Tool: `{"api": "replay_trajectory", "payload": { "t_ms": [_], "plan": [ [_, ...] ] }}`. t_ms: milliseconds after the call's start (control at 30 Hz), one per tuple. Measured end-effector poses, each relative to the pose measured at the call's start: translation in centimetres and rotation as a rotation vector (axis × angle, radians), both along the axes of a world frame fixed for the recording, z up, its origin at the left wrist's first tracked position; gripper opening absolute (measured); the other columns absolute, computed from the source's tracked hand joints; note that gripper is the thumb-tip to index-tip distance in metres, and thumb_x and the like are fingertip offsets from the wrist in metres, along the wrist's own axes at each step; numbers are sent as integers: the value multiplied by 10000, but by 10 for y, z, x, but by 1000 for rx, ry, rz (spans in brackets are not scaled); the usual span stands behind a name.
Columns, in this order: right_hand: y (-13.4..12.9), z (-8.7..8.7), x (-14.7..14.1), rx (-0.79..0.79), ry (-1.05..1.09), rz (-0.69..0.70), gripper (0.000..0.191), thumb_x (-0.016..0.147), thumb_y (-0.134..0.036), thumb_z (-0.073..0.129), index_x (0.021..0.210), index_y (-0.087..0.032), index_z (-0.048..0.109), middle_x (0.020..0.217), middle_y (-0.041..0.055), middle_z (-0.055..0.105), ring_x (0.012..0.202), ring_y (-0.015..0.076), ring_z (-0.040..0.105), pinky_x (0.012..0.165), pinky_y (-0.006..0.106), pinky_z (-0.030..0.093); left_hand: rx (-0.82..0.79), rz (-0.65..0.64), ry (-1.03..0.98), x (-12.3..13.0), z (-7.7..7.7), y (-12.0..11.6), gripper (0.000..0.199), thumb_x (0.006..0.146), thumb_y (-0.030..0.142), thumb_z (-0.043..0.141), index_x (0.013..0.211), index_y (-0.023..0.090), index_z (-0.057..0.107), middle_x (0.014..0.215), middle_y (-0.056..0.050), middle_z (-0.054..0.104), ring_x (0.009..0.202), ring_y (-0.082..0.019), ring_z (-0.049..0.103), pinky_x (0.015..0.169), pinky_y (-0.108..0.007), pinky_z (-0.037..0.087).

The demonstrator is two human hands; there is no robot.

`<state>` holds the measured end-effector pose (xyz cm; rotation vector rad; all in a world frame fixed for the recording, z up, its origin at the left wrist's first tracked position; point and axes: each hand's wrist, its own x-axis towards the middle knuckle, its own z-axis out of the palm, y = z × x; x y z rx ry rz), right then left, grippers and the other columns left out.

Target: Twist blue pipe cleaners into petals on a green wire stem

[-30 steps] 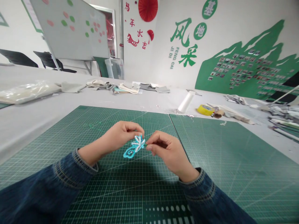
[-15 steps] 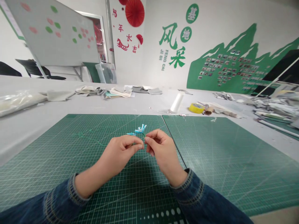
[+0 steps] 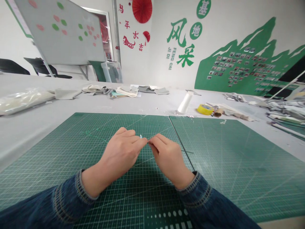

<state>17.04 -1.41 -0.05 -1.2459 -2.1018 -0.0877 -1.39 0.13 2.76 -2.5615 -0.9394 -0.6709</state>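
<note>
My left hand (image 3: pixel 124 151) is closed over the mat, thumb and fingertips pinched together. Just a pale bit of the small blue-and-white flower (image 3: pixel 140 136) shows behind it; the rest is hidden by the fingers. My right hand (image 3: pixel 166 156) is pinched too, its fingertips meeting those of the left on a thin dark stem. That stem's free end (image 3: pixel 189 152) sticks out to the right of my right hand. Both hands hover above the green cutting mat (image 3: pixel 95 178). A tangle of fine green thread (image 3: pixel 88 133) lies on the mat, left of my hands.
Behind the mats stand a white thread cone (image 3: pixel 186 102), a roll of yellow tape (image 3: pixel 205 109) and a cardboard tube (image 3: pixel 218 112). Fabric scraps (image 3: pixel 126 91) line the table's far side. A plastic-wrapped bundle (image 3: pixel 26 100) lies at left, more cloth (image 3: pixel 288 111) at right.
My left hand has turned knuckles-up and now covers most of the flower, which showed above the fingers before. A stem end has come into sight right of my right hand. The view shifted slightly.
</note>
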Motion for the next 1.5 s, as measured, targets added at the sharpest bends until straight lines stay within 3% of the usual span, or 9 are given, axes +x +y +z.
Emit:
{"api": "replay_trajectory", "payload": {
  "t_ms": [133, 233, 367, 533, 633, 867, 1033, 1167, 1500],
  "plan": [
    [2, 3, 3, 4, -101, 128, 236, 950, -143, 470, 771, -190, 616, 742, 30, 613, 685, 159, 529, 630, 291, 392, 11, -4, 54, -6, 7, 3, 220, 904, 108, 495, 783, 176, 666, 575, -1, 547, 637, -179, 438, 609, -345, 235],
    [2, 10, 7, -83, -44, 248, 219, 932, -107, 481, 811, -193, 642, 785, 26, 644, 729, 155, 563, 680, 288, 429, -125, -27, 60, -10, 11, 9, 250, 911, 139, 502, 726, 193, 660, 549, 8, 541, 619, -166, 440, 613, -338, 239],
    [-1, 19, 8, -254, 228, 396, 187, 890, -96, 559, 799, -213, 673, 813, -1, 665, 772, 140, 601, 725, 287, 460, -437, -117, -65, -17, 13, 20, 242, 917, 178, 516, 796, 242, 715, 646, 32, 657, 658, -143, 493, 684, -315, 309],
    [-3, 21, -1, -625, 820, 445, 64, 764, -159, 720, 741, -207, 684, 649, -38, 598, 550, 103, 538, 531, 251, 432, -1120, -217, -456, -27, 12, 30, 157, 869, 279, 592, 831, 206, 725, 785, 9, 700, 728, -140, 583, 696, -268, 418],
    [-1, 19, -5, -721, 1073, 444, 58, 751, -186, 722, 751, -203, 666, 615, -38, 611, 519, 96, 512, 487, 231, 395, -1311, -244, -639, -21, 6, 28, 161, 832, 321, 645, 793, 178, 707, 748, 7, 669, 713, -137, 574, 691, -264, 440],
    [3, 10, -9, -648, 1300, 272, 63, 749, -176, 698, 778, -198, 646, 639, -31, 632, 541, 89, 521, 501, 219, 400, -1246, -225, -1004, 14, -18, 15, 162, 858, 290, 607, 767, 178, 681, 821, -9, 679, 862, -156, 607, 904, -333, 452],
    [5, 5, -10, -595, 1284, 186, 96, 744, -170, 699, 801, -198, 627, 662, -33, 627, 545, 98, 547, 521, 237, 440, -1143, -143, -916, 17, -24, 14, 169, 860, 305, 602, 799, 185, 705, 868, -21, 718, 886, -175, 636, 919, -349, 461],
    [3, 4, -9, -476, 1123, 91, 95, 765, -159, 678, 846, -205, 657, 698, -22, 632, 560, 109, 565, 547, 261, 465, -1052, -88, -791, 13, -24, 14, 194, 881, 323, 577, 831, 198, 716, 904, -15, 737, 912, -186, 655, 929, -359, 455],
    [0, 2, -8, -252, 829, -32, 46, 820, -182, 653, 819, -224, 671, 716, 2, 674, 619, 151, 617, 595, 300, 505, -1019, -29, -794, 13, -17, 8, 205, 860, 344, 579, 821, 205, 725, 887, -13, 749, 885, -199, 662, 869, -355, 483]
  ]
}}
